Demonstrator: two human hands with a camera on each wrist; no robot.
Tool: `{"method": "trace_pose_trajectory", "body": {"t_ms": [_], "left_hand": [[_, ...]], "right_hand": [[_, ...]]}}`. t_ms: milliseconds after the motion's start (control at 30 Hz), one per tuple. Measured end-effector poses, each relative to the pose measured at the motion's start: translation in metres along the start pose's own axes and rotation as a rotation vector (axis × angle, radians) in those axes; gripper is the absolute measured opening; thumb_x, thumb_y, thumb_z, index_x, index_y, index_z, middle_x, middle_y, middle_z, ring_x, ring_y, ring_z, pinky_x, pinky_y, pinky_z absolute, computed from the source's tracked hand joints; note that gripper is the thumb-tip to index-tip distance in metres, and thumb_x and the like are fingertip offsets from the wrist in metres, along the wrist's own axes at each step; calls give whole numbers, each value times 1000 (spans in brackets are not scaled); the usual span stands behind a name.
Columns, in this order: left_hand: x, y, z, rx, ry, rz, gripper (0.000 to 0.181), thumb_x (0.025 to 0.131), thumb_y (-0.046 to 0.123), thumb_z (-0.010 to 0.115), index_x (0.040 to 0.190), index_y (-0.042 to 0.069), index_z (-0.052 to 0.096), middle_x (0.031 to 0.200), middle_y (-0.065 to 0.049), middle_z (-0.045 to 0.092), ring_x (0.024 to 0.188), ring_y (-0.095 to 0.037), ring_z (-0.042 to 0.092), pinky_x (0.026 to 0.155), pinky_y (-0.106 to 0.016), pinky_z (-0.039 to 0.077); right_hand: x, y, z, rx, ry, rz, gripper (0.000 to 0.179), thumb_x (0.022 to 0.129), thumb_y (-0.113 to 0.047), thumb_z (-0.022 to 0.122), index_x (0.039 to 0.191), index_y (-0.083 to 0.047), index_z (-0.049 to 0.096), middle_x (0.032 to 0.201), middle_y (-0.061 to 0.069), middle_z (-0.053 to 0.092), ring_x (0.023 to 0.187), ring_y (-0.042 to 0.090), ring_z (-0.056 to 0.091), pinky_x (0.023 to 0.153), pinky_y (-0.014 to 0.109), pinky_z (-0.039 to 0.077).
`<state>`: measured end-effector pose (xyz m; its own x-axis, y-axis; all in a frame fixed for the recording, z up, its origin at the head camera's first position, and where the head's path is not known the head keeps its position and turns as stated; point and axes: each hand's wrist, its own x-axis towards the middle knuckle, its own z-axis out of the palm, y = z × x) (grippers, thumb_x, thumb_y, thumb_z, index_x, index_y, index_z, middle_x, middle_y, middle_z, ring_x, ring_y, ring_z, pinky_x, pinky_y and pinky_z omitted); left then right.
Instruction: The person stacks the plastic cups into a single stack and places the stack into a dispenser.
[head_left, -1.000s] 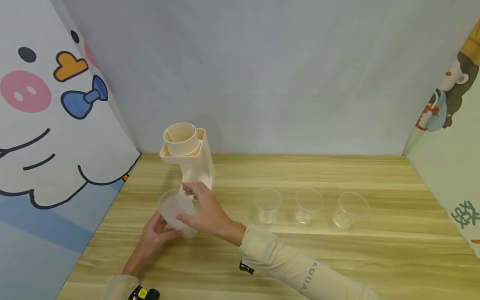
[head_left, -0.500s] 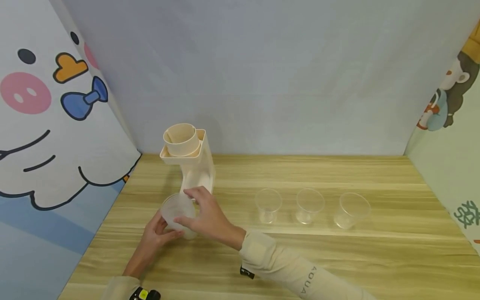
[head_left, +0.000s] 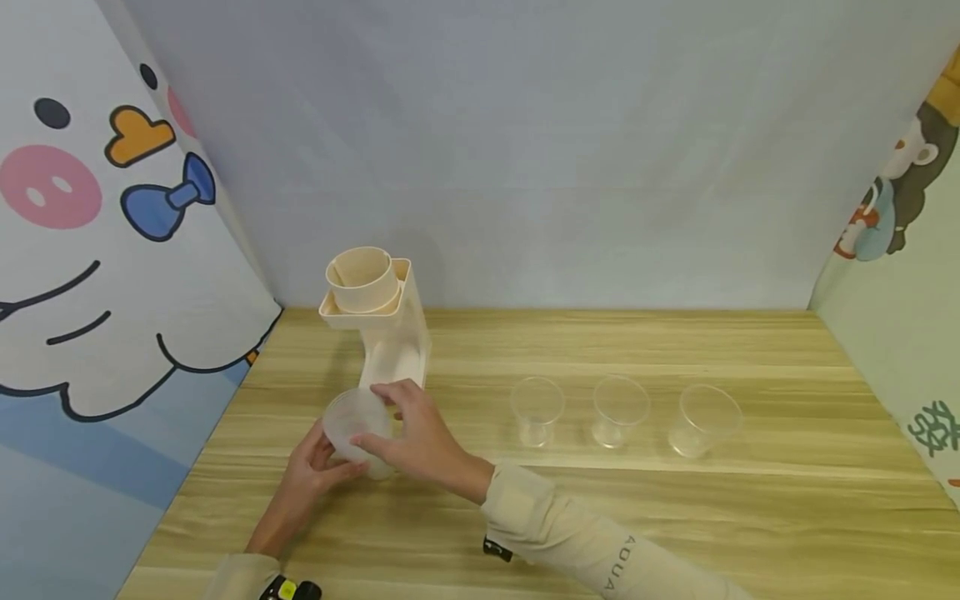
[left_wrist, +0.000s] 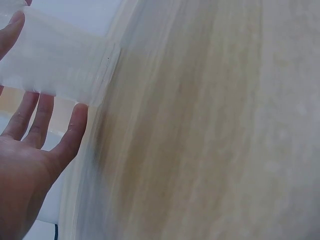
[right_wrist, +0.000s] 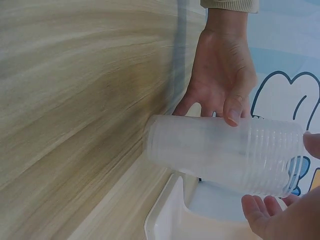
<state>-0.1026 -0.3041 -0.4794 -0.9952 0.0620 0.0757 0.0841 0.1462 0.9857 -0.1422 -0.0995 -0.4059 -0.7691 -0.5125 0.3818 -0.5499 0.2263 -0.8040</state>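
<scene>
A stack of clear plastic cups [head_left: 347,421] stands at the left of the table, mouths up. My left hand [head_left: 306,477] holds it low down, its thumb on the near side. In the right wrist view that thumb lies along the stack's wall [right_wrist: 210,145]. Over the top, my right hand [head_left: 423,437] pinches the rim between thumb and fingers. Many nested rims show near that end in the right wrist view. The left wrist view has the frosted lower wall [left_wrist: 60,65] between the left hand's spread fingers [left_wrist: 76,127] and a thumb.
Right behind the stack is a cream holder [head_left: 408,333] with a round tube [head_left: 362,279] on top. Three single clear cups, left [head_left: 536,408], middle [head_left: 619,408] and right [head_left: 703,421], stand in a row on the wooden table [head_left: 600,342]. Fabric walls enclose the table.
The top rim of the cup stack has shifted slightly right and toward me, with the right hand lowering a little at it. The left hand stays around the stack.
</scene>
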Motion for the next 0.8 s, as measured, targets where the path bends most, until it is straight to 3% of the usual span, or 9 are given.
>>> {"method": "trace_pose_trajectory", "body": {"t_ms": [433, 600, 800], "left_hand": [[2, 2, 1, 37, 22, -51, 79, 81, 6, 73, 147, 15, 30, 137, -8, 41, 118, -9, 47, 89, -23, 48], [1, 1, 1, 27, 25, -34, 80, 81, 3, 73, 147, 12, 29, 136, -8, 43, 118, -9, 47, 89, -24, 48], [0, 1, 1, 25, 28, -28, 80, 80, 3, 73, 147, 12, 30, 134, -5, 45, 118, -8, 48, 89, -24, 48]], "right_hand": [[-4, 1, -7, 17, -18, 27, 53, 83, -27, 74, 125, -3, 55, 120, 6, 55, 110, 20, 55, 84, 21, 48], [-6, 1, -12, 47, -6, 32, 53, 81, -24, 76, 124, -3, 55, 119, 8, 56, 107, 19, 56, 84, 26, 50], [-7, -2, -21, 85, 14, 31, 52, 78, -20, 78, 123, -5, 56, 119, 8, 58, 107, 21, 57, 83, 23, 49]]}}
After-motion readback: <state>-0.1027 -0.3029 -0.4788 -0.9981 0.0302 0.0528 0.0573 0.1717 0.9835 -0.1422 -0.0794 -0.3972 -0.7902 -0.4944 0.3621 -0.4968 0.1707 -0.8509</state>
